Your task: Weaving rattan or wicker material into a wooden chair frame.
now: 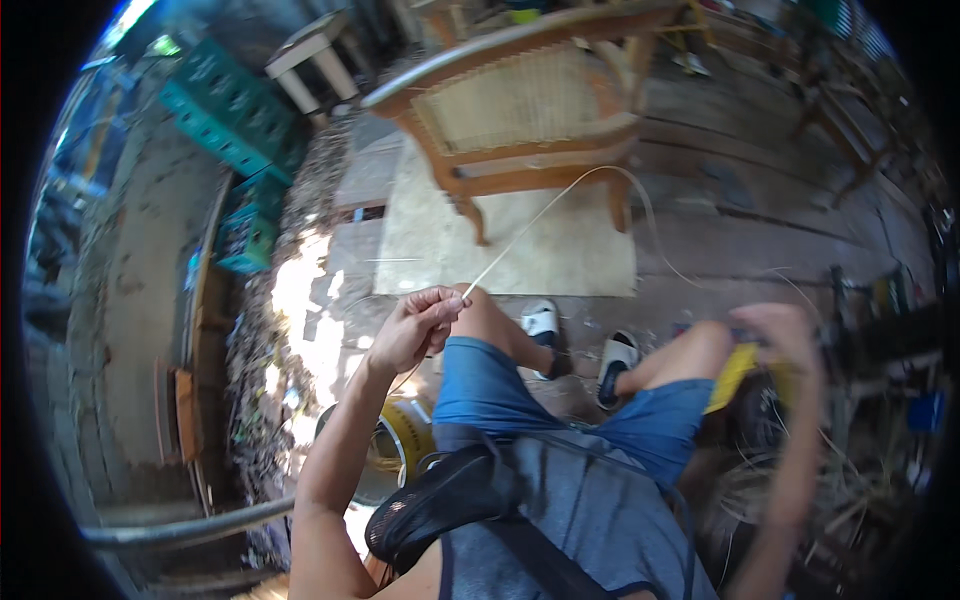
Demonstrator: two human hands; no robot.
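Close to my left knee, my left hand [420, 325] pinches a thin pale strand of cane [530, 222] between thumb and fingers. From there the strand rises toward the wooden chair frame, arcs over and drops back down on the right. My right hand [780, 332] is raised beyond my right knee, smeared by motion; whether it holds the strand cannot be made out. In front of me stands the brown wooden chair frame [545, 158] with curved legs, its panel strung with several fine strands [500, 105].
A pale sheet [590, 265] lies under the chair on the plank floor. Green crates [225, 110] are stacked along the left wall, near a small wooden stool [310, 50]. A yellow can [408, 435] sits by my left side. Loose cane coils [755, 490] lie at the lower right.
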